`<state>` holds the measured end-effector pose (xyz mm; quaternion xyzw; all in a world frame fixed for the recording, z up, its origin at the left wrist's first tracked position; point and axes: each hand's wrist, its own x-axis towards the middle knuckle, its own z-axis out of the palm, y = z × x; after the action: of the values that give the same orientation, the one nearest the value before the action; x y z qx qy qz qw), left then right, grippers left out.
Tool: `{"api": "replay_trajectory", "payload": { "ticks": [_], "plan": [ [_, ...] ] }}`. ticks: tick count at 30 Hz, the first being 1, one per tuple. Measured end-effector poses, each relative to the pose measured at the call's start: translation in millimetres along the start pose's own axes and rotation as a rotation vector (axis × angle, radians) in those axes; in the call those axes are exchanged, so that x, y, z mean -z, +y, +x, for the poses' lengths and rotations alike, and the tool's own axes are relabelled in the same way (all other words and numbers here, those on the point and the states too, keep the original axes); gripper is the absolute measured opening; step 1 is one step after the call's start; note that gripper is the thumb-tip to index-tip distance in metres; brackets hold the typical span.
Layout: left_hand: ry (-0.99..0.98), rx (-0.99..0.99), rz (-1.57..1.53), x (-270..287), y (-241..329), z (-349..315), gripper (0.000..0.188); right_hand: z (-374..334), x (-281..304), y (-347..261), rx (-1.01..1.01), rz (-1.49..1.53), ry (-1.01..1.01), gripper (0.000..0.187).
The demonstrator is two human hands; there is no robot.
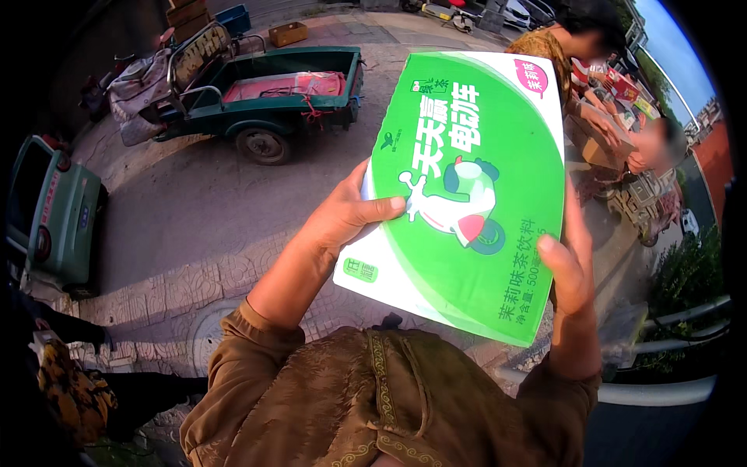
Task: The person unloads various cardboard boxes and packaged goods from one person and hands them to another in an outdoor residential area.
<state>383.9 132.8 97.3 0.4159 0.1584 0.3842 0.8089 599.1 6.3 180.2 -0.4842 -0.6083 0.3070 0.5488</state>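
A green and white printed cardboard box point(498, 210), with a cartoon scooter on its face, is held up in front of my chest, slightly tilted. My left hand point(342, 206) grips its left edge, thumb lying on the printed face and fingers hidden behind. On the opposite edge my right hand point(570, 261) clasps the box, its thumb at the lower right of the face. The box's underside and whatever lies behind it are hidden from view.
A green cargo tricycle point(303, 101) with a red sheet in its bed stands ahead left. At the left is a small green vehicle point(58, 210). Another person point(537, 43) bends over boxes point(599, 148) at the right. A metal railing point(661, 391) runs low right.
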Motion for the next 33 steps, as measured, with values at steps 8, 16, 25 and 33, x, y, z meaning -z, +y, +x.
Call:
{"api": "replay_trajectory", "payload": {
  "ticks": [8, 16, 25, 33],
  "plan": [
    [0.771, -0.265, -0.001, 133.9, 56.5, -220.9, 0.064, 81.0, -247.6, 68.7, -0.19, 0.379, -0.644, 0.059],
    [1.103, -0.629, -0.15, 198.5, 80.6, -421.2, 0.044, 71.3, -513.8, 46.4, -0.342, 0.443, -1.11, 0.046],
    [1.325, -0.806, -0.295, 252.8, 110.3, -519.3, 0.026, 63.6, -662.2, -35.5, -0.294, 0.4, -1.436, 0.042],
    [1.265, -0.899, -0.288, 289.3, 112.6, -549.7, 0.037, 66.2, -723.0, -39.3, -0.267, 0.348, -1.426, 0.044]
  ]
}}
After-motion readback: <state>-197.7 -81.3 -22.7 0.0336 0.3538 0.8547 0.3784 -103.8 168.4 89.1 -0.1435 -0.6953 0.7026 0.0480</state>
